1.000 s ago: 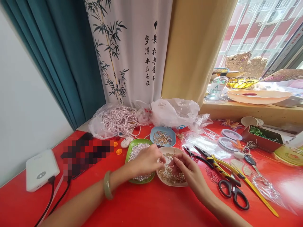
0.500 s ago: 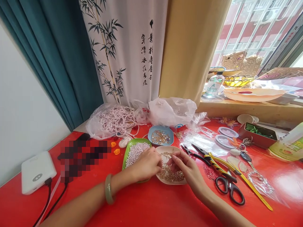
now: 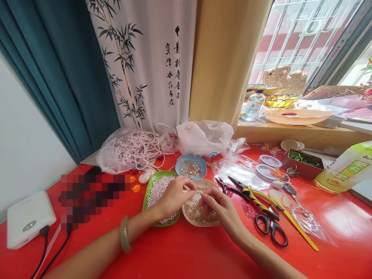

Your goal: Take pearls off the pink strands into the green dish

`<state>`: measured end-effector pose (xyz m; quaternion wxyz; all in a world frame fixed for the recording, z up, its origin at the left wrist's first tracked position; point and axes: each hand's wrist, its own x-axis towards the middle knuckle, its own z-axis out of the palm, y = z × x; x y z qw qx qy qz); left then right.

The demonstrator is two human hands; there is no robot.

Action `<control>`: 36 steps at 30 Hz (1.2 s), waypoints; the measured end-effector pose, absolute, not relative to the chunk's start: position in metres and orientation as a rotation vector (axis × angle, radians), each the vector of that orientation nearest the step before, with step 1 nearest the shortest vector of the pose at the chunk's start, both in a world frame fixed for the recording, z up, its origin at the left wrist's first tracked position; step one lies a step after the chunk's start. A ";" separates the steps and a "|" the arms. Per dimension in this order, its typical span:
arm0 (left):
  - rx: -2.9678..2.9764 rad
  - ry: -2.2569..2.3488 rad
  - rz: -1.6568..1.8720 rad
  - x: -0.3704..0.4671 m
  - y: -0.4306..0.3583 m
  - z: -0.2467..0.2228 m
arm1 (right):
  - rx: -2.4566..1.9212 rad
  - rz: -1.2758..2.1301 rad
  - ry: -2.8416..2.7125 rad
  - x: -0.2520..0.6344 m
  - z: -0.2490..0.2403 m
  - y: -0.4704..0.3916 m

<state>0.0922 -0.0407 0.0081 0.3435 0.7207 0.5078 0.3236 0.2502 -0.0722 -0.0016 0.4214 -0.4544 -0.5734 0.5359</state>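
Observation:
My left hand point(image 3: 178, 193), with a jade-like bangle point(image 3: 124, 234) on the wrist, hovers between the green tray point(image 3: 146, 195) of white pearl beads point(image 3: 158, 190) and the pale plate point(image 3: 188, 221) of gold beads point(image 3: 200, 211). Its thumb and index finger come together in a pinch. Over the right part of the pale plate, my right hand point(image 3: 218, 203) also has its thumb and fingertips pressed together, close to the left fingertips. Whatever sits in either pinch is too small to make out. Behind them is a blue dish point(image 3: 178, 162) of gold and mixed beads.
Pliers point(image 3: 247, 193), yellow-handled pliers point(image 3: 273, 201) and black scissors point(image 3: 273, 228) lie on the right. Pearl strands point(image 3: 136, 149) in plastic and a white bag point(image 3: 205, 135) stand at the back. A power bank point(image 3: 30, 221) with cables lies left. Thread spools point(image 3: 266, 172) and a bottle point(image 3: 345, 170) are further right.
The view has swung slightly right, so the table things appear further left. My left hand has turned, and its pinched thumb and index finger now show. My right hand stays over the pale plate.

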 end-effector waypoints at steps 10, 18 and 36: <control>1.389 1.060 0.960 0.095 -0.033 -0.002 | -1.176 1.406 -1.480 0.248 0.003 -0.078; 1.219 0.957 0.978 0.094 -0.035 -0.005 | -1.257 1.447 -1.507 0.248 0.002 -0.076; 1.144 0.868 0.959 0.093 -0.035 -0.007 | -1.229 1.534 -1.458 0.249 0.001 -0.074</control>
